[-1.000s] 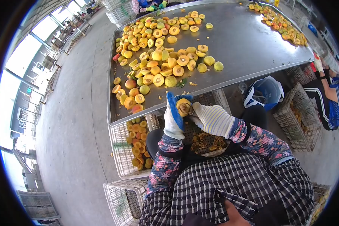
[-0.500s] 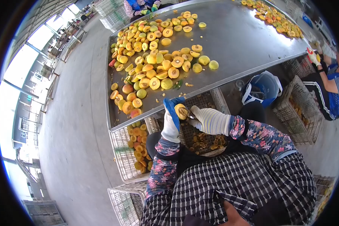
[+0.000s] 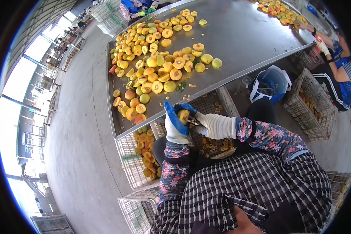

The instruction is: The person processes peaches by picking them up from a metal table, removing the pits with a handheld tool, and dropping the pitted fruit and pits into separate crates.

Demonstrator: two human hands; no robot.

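Observation:
My left hand point(image 3: 176, 125), in a white glove with a blue coated palm, is closed around a yellow halved peach point(image 3: 183, 115). My right hand point(image 3: 217, 126), in a striped knit glove, grips a small metal pitting tool point(image 3: 191, 121) whose tip is against the fruit's cut face. Most of the tool is hidden by the fingers. Both hands are just off the near edge of the metal table point(image 3: 238, 43), over a crate point(image 3: 229, 102) with brown pits and scraps point(image 3: 216, 146). On the table lies a pile of halved yellow peaches point(image 3: 160, 74).
Below the table's left corner stands a white crate point(image 3: 128, 156) of peach halves, with another crate point(image 3: 134, 206) nearer me. A blue bucket point(image 3: 275, 84) and a grey crate point(image 3: 310, 113) stand at right. Co-workers sit at the far edge point(image 3: 138, 9) and right point(image 3: 349, 70).
My left fingers have wrapped further around the peach, and its cut face has turned toward the tool. The view has shifted slightly. The right co-worker's arm now reaches onto the table.

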